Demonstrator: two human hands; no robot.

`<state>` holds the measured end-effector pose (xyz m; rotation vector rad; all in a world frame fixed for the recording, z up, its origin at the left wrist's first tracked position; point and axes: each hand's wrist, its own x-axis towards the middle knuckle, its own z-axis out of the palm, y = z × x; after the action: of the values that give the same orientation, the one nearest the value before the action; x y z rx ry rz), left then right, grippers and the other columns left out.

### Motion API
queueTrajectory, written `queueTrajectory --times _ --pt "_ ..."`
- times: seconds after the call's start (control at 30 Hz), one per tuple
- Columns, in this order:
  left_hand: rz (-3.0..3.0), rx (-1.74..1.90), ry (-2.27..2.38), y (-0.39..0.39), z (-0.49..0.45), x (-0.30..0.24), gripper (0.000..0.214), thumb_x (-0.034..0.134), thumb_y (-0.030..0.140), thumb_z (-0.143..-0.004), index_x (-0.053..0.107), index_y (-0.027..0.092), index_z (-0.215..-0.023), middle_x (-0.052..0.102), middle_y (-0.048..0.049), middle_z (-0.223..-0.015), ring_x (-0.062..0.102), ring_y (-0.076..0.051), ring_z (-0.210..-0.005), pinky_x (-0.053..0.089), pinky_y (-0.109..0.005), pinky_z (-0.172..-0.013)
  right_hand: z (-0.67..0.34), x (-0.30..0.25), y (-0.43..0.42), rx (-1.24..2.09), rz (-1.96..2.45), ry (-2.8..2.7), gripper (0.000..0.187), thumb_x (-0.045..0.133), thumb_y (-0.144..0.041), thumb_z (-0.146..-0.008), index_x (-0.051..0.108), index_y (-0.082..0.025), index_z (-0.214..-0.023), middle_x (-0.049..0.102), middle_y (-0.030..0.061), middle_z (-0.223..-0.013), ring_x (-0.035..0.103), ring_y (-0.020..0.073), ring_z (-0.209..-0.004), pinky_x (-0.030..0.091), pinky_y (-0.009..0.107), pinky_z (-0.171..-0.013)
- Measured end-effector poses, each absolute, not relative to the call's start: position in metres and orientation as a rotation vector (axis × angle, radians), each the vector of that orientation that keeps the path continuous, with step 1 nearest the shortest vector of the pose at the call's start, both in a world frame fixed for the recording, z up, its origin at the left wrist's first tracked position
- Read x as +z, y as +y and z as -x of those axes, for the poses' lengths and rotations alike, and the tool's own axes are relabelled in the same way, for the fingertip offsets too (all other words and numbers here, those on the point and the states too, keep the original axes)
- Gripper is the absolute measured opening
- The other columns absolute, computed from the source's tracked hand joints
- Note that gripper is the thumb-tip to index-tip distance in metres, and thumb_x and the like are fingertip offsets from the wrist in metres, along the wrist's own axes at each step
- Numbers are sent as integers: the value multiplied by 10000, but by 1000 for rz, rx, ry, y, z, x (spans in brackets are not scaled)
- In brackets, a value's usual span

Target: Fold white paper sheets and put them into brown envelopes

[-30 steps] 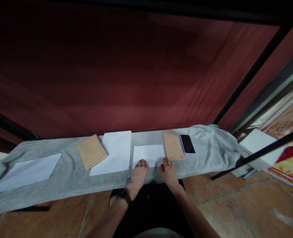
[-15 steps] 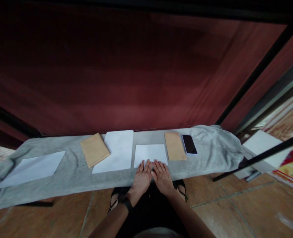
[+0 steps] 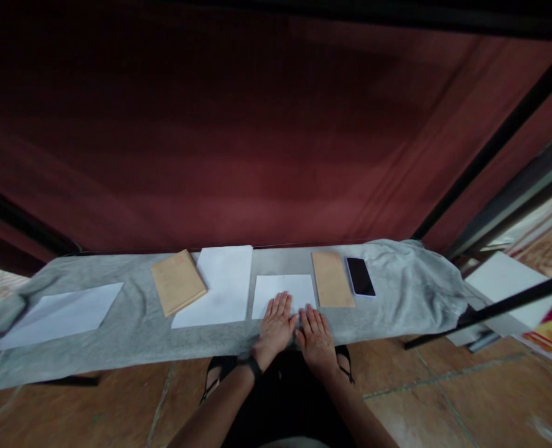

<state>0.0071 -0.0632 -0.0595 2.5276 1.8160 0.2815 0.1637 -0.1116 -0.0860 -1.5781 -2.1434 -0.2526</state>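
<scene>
Resting palm down, left hand (image 3: 277,323) has its fingers straight and close together, fingertips on the small white sheet (image 3: 299,285), gripping nothing. Right hand (image 3: 317,341) also flat, fingers slightly spread, no grip; fingertips at the sheet's near right corner; firm contact there, can't tell. Left thumb points toward right hand, hands just beside each other. Dark wristband (image 3: 251,366) on left wrist.

Small sheet lies flat on the grey-clothed table (image 3: 135,339), right of its middle, close to near edge. Right of sheet: single brown envelope (image 3: 332,279), then phone (image 3: 361,277), dark screen up, nearer the table's right end. Left of sheet: large white paper (image 3: 229,286) reaching to far edge, brown envelope stack (image 3: 178,283) tilted over its left side. Another white sheet (image 3: 65,313) lies toward the table's near left corner, well apart.
</scene>
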Motion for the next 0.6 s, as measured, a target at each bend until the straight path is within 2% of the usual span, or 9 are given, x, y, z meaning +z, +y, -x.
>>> queueTrajectory --times 0.2,0.33,0.6 --pt "-2480 308 1879 -19 -6 -68 593 277 444 -1025 326 171 -1549 348 -106 -1602 255 -239 -1508 201 -484 -1225 -164 -87 -109 -241 1578 -2156 539 406 -399 -1026 431 -136 -1496 432 164 -1545 410 301 -1412 331 486 -1140" --pt "-2432 291 1987 -3 -1 -68 616 271 473 -1024 332 151 -1545 330 -123 -1606 226 -278 -1515 162 -537 -1224 -163 -89 -110 -229 1586 -2155 557 426 -418 -1018 425 -139 -1501 409 163 -1560 366 334 -1433 319 516 -1138" --pt "-2300 374 2201 -24 11 -71 652 345 462 -1001 352 77 -1527 336 -194 -1587 260 -303 -1501 236 -521 -1205 -165 -96 -110 -190 1547 -2124 586 435 -410 -1015 352 -173 -1545 362 146 -1588 345 349 -1445 311 539 -1139"
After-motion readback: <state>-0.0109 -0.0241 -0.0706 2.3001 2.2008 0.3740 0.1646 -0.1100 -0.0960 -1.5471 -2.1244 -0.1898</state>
